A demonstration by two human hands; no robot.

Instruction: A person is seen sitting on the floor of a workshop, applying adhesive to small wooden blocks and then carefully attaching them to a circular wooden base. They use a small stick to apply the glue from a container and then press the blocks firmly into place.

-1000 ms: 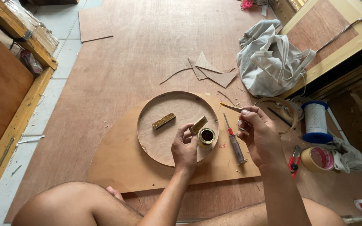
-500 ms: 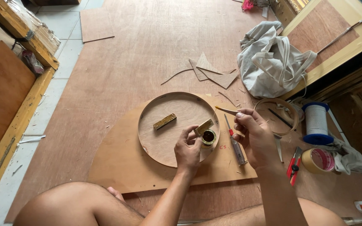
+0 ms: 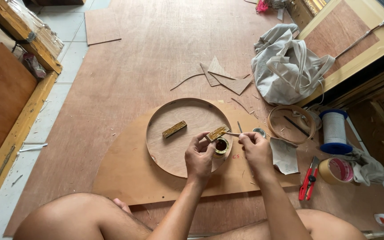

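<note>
My left hand (image 3: 199, 156) holds a small golden rectangular block (image 3: 217, 133) by its lower end, just above a small open tin (image 3: 221, 146) of dark reddish liquid. My right hand (image 3: 255, 150) pinches a thin stick (image 3: 233, 134) whose tip touches the block. Both hands hover over the right rim of a round shallow wooden tray (image 3: 174, 158). A second golden block (image 3: 174, 129) lies flat inside the tray, to the left. The tray rests on a half-round plywood sheet (image 3: 125, 173).
A small tin lid (image 3: 259, 132) and a hoop of thin strip (image 3: 291, 125) lie right of the hands. Further right are a thread spool (image 3: 335, 131), a tape roll (image 3: 335, 170), red pliers (image 3: 308, 184), a grey cloth bag (image 3: 287, 66) and wood offcuts (image 3: 221, 75). Wooden frames line the left.
My right hand has moved left toward the block, bringing the thin stick to it. The left hand has kept the block over the tin.
</note>
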